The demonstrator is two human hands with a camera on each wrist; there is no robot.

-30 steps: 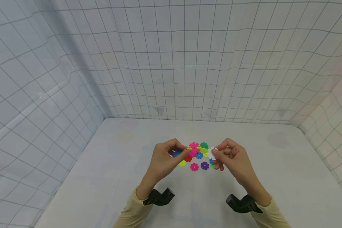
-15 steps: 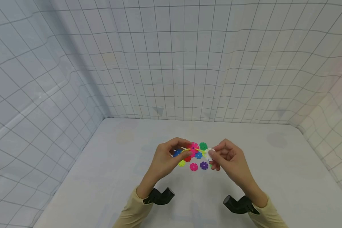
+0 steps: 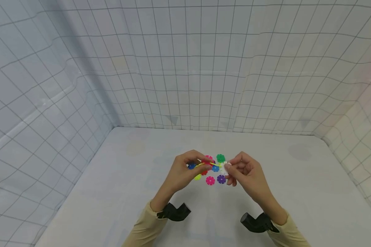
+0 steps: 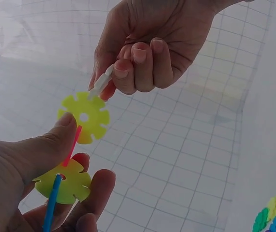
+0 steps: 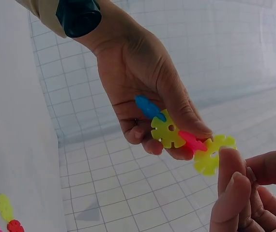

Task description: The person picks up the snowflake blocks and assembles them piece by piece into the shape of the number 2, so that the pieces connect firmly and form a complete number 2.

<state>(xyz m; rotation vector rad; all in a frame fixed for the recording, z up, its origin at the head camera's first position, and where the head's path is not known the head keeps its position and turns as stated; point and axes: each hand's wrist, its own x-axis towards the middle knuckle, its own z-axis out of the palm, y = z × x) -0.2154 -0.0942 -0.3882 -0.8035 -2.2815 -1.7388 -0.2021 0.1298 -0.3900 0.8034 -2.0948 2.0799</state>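
My left hand (image 3: 183, 171) pinches a short chain of slotted plastic discs, its thumb over the pink disc (image 5: 193, 141). A blue disc (image 5: 148, 107) and a yellow disc (image 5: 163, 136) make up the chain's near part, by the palm. At the far end, a second yellow disc (image 4: 98, 116) sticks out beyond the thumb. My right hand (image 3: 248, 175) pinches a white disc (image 4: 100, 83) between thumb and curled fingers. The white disc's edge meets the rim of that end yellow disc. Both hands are raised over the table, and the right fingers partly hide the white disc.
Several loose discs lie on the white table (image 3: 126, 192) below the hands, among them a green disc (image 3: 221, 157), a purple disc (image 3: 221, 179) and a pink loose disc (image 3: 210, 180). Grid-patterned sheets (image 3: 185, 68) hang at the back and sides.
My right hand has moved left with the white disc, and the left hand slightly right with the chain. The gap between white disc and end yellow disc has closed.
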